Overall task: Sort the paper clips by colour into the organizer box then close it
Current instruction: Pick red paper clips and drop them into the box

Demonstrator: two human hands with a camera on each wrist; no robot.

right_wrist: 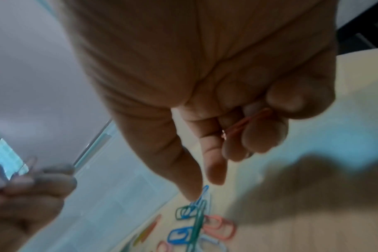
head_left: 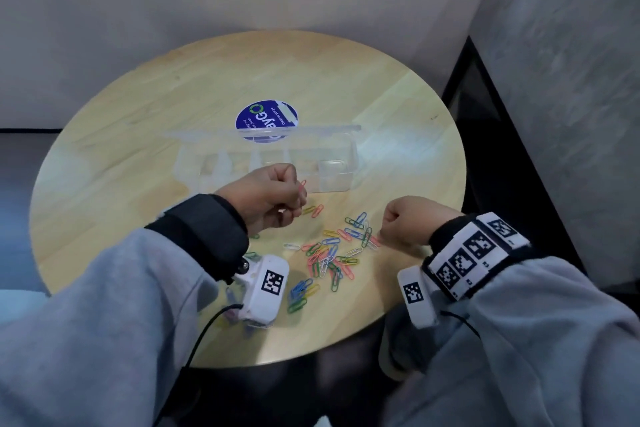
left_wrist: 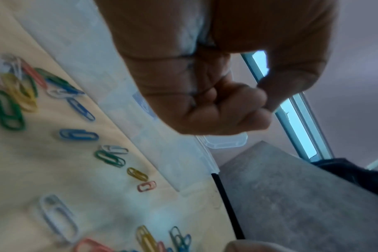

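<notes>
A clear organizer box stands open mid-table with its lid tipped back; I see no clips in its compartments. My left hand hovers just before the box and pinches a pink paper clip. A mixed pile of coloured paper clips lies nearer me. My right hand is curled over the pile's right edge. In the right wrist view its curled fingers hold a pink clip, while thumb and forefinger reach down to a blue clip. Loose clips lie along the box wall.
The round wooden table carries a blue round sticker behind the box. More clips lie near the front edge beside my left wrist camera. A wall rises behind, and a dark floor strip runs on the right.
</notes>
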